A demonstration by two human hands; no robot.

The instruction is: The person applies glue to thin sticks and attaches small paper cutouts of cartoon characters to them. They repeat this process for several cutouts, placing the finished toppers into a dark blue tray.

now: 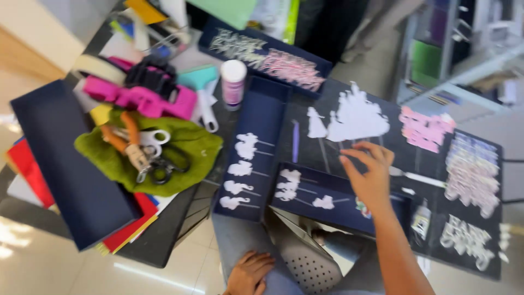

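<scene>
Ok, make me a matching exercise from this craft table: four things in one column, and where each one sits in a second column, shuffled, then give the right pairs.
Things:
1. orange-handled scissors
2. white cylindrical glue bottle with a pink label
3. right hand
4. left hand

Places:
A. resting on the person's lap
B. on the green felt cloth
C. over the dark cutting mat, below the large white castle cut-out
D. upright beside the teal-headed tool with a white handle

Pairs: 1-B, 2-D, 3-C, 4-A
</scene>
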